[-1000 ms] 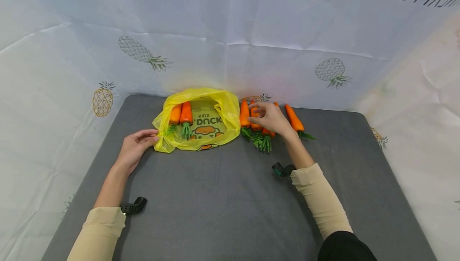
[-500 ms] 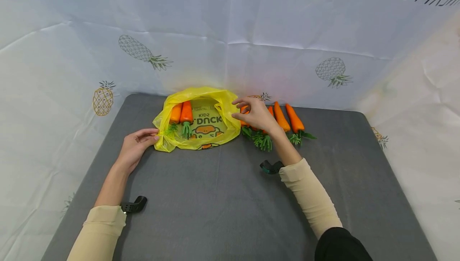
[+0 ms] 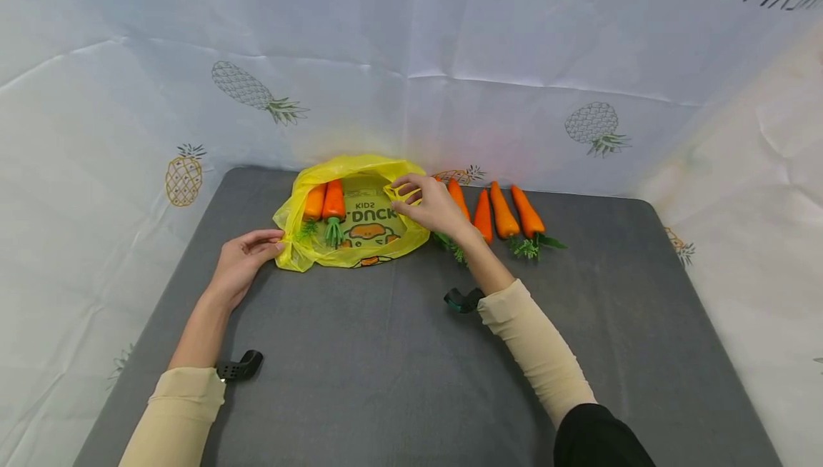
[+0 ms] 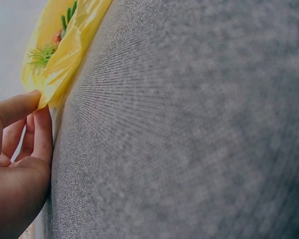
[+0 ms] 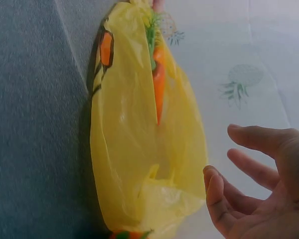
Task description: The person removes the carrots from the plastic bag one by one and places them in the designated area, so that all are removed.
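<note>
A yellow plastic bag lies at the table's back with its mouth towards me and a printed duck showing inside. Two carrots, an orange one and a redder one, lie within its left part, green tops forward. My left hand pinches the bag's left edge between thumb and fingers, which the left wrist view confirms. Over the bag's right rim hovers my right hand; in the right wrist view its thumb and fingers are apart with nothing between them.
Several more carrots lie in a row right of the bag, the leftmost ones partly hidden by my right hand. Close behind the grey table hangs a white pineapple-print cloth.
My right hand has moved left, from above the row of carrots to the bag's right rim, uncovering carrots behind it. The left hand keeps its hold on the bag.
</note>
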`<move>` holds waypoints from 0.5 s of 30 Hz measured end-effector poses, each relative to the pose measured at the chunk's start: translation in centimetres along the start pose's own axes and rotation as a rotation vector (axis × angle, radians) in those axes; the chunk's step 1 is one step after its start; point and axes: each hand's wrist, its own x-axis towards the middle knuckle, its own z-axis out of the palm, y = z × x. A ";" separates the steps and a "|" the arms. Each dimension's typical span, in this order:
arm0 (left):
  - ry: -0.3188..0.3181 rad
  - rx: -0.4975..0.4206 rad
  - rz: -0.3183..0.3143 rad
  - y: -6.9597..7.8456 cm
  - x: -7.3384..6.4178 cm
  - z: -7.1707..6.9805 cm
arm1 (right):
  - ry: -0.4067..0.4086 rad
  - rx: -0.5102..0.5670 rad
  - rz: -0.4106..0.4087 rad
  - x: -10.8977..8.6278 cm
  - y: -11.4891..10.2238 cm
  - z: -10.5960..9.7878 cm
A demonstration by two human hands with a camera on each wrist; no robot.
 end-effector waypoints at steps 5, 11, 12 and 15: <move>0.001 0.006 -0.002 0.0 0.0 0.0 | 0.006 0.014 -0.026 0.5 -0.2 1.0; 0.000 0.009 -0.001 0.1 0.0 0.0 | 0.012 0.028 -0.059 1.2 -0.6 2.4; 0.000 0.015 0.000 0.1 0.0 0.0 | 0.009 0.032 -0.061 1.3 -0.7 2.6; 0.001 0.012 -0.003 0.0 0.0 0.0 | 0.006 0.032 -0.068 1.7 -0.9 3.4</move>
